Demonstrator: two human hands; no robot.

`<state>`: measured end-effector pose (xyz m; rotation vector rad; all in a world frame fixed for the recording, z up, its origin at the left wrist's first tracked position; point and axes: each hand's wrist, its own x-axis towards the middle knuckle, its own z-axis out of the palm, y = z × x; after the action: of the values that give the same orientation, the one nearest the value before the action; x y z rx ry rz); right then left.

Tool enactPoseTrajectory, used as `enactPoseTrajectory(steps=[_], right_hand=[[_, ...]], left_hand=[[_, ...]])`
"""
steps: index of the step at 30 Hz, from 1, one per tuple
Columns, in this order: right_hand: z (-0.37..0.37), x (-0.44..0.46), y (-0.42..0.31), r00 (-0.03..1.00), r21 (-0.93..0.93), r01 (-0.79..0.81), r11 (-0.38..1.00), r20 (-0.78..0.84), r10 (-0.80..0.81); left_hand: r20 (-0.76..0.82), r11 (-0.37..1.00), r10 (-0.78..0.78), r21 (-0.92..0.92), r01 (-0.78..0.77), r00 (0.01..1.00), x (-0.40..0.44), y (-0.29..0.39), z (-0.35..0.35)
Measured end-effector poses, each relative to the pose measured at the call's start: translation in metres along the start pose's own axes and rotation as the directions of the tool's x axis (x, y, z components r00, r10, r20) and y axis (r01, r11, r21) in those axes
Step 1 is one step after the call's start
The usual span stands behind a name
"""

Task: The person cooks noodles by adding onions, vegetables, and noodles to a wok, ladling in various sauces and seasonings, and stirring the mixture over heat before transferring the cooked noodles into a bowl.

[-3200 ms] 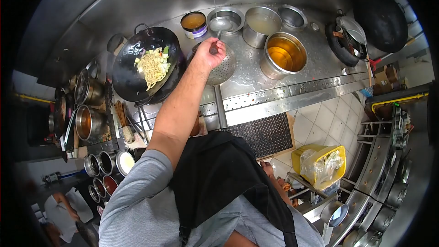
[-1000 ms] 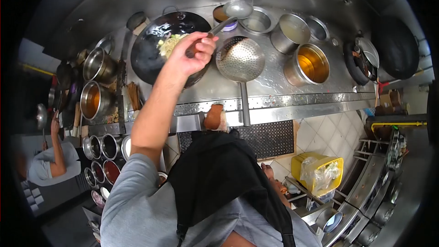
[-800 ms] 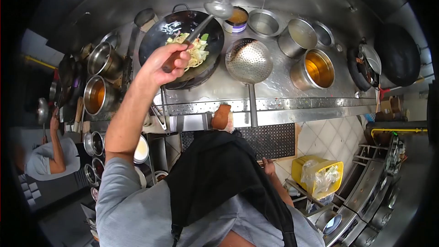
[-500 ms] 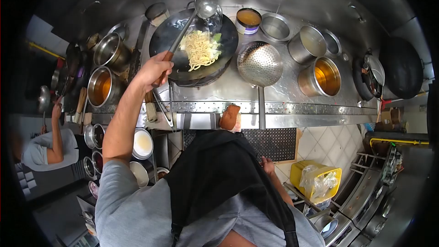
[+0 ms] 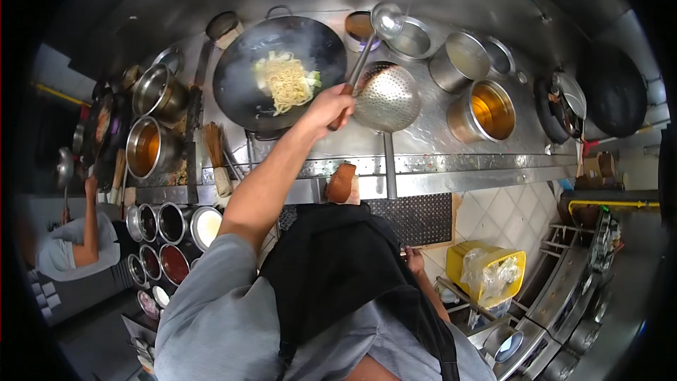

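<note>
My left hand [image 5: 331,109] is closed round the wooden handle of a ladle [image 5: 387,22]. The steel bowl of the ladle is up over the rim of a round tin [image 5: 357,26] behind the counter's middle. To the left of that hand sits a black wok [image 5: 236,92], with pale noodles [image 5: 288,86] and pieces of cabbage steaming in it. A perforated strainer [image 5: 387,99] lies just right of the hand, its handle toward me. My right hand [image 5: 415,259] hangs low beside my black apron, its fingers partly hidden and too small to read.
Steel pots of amber liquid stand on the right [image 5: 491,111] and left [image 5: 147,147]. A bamboo brush [image 5: 215,152] and a brown cloth-like piece [image 5: 342,183] are at the counter's front edge. Seasoning containers [image 5: 174,262] fill the lower left. A yellow bin [image 5: 458,261] stands lower right. Another person [image 5: 77,243] is far left.
My left hand has swung right with the ladle, from over the wok to the tin and strainer. More steam rises from the wok. My right hand stays low at my side.
</note>
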<state>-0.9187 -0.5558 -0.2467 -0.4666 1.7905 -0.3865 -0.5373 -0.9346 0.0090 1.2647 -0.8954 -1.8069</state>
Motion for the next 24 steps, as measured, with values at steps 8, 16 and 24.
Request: enactPoseTrajectory(steps=[8,16,24], right_hand=[[-0.032,-0.022,0.041,0.996,-0.056,-0.033,0.998,-0.088,0.028],[-0.048,0.04,0.158,0.979,-0.349,-0.034,0.936,-0.2,-0.039],[-0.063,0.005,0.037,0.997,-0.074,0.049,0.996,-0.049,-0.053]], left_hand=[[0.271,0.712,-0.233,-0.606,0.353,0.934,0.121,-0.023,0.09],[0.275,0.651,-0.182,-0.686,0.325,0.944,0.133,-0.033,0.116],[0.263,0.636,-0.192,-0.701,0.324,0.945,0.134,-0.033,0.12]])
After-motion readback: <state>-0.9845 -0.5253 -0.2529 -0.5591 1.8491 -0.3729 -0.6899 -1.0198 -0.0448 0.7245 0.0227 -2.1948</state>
